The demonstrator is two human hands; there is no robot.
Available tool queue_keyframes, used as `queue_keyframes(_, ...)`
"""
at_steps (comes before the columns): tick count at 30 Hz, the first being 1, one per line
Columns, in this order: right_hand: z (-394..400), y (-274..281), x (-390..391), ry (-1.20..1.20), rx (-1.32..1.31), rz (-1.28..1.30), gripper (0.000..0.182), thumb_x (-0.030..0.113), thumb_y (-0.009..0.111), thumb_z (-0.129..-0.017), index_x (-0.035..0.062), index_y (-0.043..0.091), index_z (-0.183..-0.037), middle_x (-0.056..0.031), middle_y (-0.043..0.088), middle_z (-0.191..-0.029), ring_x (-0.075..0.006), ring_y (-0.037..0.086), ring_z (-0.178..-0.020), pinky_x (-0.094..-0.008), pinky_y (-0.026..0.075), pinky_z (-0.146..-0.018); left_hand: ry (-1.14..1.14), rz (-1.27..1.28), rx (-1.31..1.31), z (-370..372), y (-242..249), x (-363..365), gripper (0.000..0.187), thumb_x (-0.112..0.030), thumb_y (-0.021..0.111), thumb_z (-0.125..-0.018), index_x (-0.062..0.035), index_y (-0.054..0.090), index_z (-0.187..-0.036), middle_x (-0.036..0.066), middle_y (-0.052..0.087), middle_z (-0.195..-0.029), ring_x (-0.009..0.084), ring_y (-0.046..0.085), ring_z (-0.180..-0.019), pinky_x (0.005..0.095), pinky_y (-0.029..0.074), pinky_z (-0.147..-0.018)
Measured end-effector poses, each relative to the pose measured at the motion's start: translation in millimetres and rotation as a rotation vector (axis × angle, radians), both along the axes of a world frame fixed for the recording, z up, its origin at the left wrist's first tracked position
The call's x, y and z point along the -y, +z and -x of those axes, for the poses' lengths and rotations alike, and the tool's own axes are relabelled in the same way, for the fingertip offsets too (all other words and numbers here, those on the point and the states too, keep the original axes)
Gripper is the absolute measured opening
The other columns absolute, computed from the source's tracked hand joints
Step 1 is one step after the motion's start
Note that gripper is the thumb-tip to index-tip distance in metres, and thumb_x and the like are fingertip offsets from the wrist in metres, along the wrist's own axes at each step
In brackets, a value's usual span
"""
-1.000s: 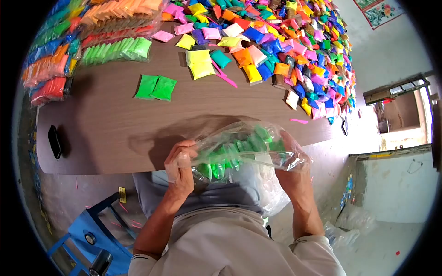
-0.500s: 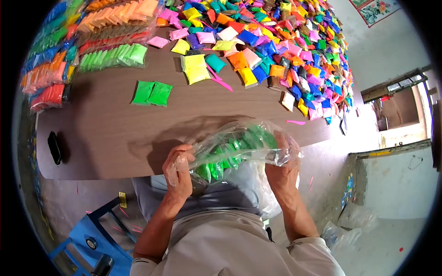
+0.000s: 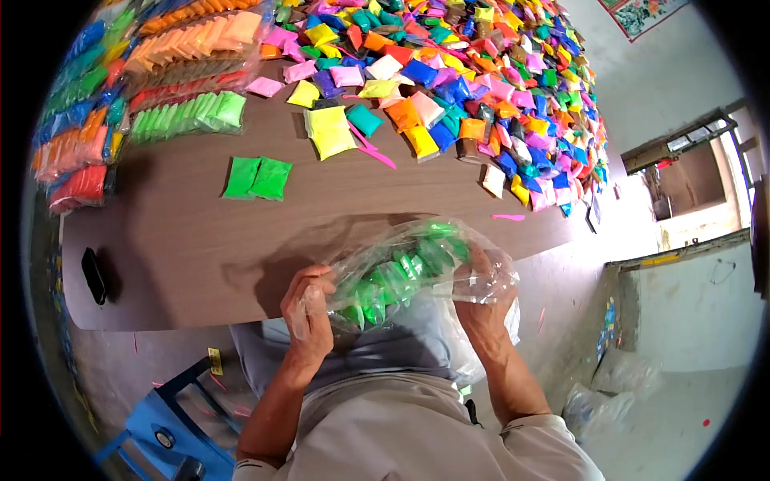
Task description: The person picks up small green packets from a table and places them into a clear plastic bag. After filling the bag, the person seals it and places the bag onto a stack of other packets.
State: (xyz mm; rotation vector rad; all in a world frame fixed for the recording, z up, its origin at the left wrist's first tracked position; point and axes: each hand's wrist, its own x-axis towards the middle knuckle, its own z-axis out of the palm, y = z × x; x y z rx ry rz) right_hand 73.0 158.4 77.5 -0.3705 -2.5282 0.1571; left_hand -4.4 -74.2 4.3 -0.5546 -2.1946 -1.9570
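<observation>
A clear plastic bag [image 3: 481,276] is stretched between my two hands above my lap, at the table's near edge. Inside it lies a row of several green packets [image 3: 389,280]. My left hand [image 3: 309,301] pinches the bag's left end, fingers closed on the film. On the other side my right hand [image 3: 485,301] grips the right end, its fingers partly seen through the plastic. A joined pair of green packets [image 3: 257,177] lies flat on the table beyond the bag.
A big heap of mixed coloured packets [image 3: 481,96] covers the table's far right. Bagged rows of packets [image 3: 188,116] stand at the far left. A black object [image 3: 93,275] lies near the left edge. Below it is a blue stool [image 3: 172,429]. Plastic bags [image 3: 593,409] lie on the floor.
The bag has tilted slightly and its green packets have shifted a little within it. Both hands keep their hold. The table scene sits slightly lower on the left as the head view has turned.
</observation>
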Motion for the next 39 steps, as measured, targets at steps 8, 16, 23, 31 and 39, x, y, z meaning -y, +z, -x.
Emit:
queue_keyframes(8,4,-4,-4,0.024,0.077,0.062,0.034,0.005,0.066,-0.078,0.0085,0.065,-0.112,-0.0157,0.068,-0.096,-0.0317,0.068,-0.081,-0.0402,0.056,-0.064,0.008,-0.01,-0.013,0,-3,0,0.048,-0.036,0.037,-0.103,0.0015,0.058,-0.081,0.018,0.064,-0.098,0.0264,0.061,-0.082,0.0351,0.048,-0.074)
queue_keyframes(16,7,8,-1,0.037,0.233,-0.048,0.039,0.001,0.06,-0.076,0.0062,0.062,-0.114,-0.0149,0.064,-0.09,-0.0343,0.065,-0.076,-0.0423,0.054,-0.063,-0.004,-0.019,0.01,-1,-5,0,0.048,-0.036,0.036,-0.103,0.0006,0.058,-0.081,0.018,0.064,-0.098,0.0272,0.062,-0.083,0.0362,0.048,-0.076)
queue_keyframes(23,10,4,-5,0.13,0.188,-0.099,0.038,0.002,0.061,-0.076,0.004,0.06,-0.114,-0.0181,0.065,-0.098,-0.0364,0.066,-0.081,-0.043,0.055,-0.064,0.003,-0.015,-0.029,-2,-8,-1,0.045,-0.032,0.036,-0.103,0.0005,0.058,-0.082,0.019,0.064,-0.098,0.0282,0.062,-0.085,0.0362,0.047,-0.077)
queue_keyframes(31,8,34,13,0.018,0.196,0.054,0.04,0.005,0.064,-0.077,-0.0022,0.058,-0.117,-0.0222,0.065,-0.104,-0.0384,0.066,-0.084,-0.0442,0.055,-0.068,-0.004,0.006,-0.03,-1,-8,1,0.045,-0.032,0.036,-0.103,0.0013,0.058,-0.082,0.019,0.064,-0.096,0.0295,0.062,-0.086,0.037,0.048,-0.077)
queue_keyframes(39,13,23,7,0.292,0.18,-0.071,0.042,0.005,0.064,-0.077,0.0044,0.06,-0.119,-0.0204,0.058,-0.114,-0.0396,0.056,-0.107,-0.0497,0.047,-0.088,0.016,-0.002,-0.015,-1,-6,-1,0.044,-0.031,0.035,-0.103,0.0013,0.058,-0.082,0.02,0.064,-0.096,0.0323,0.062,-0.085,0.0389,0.049,-0.077)
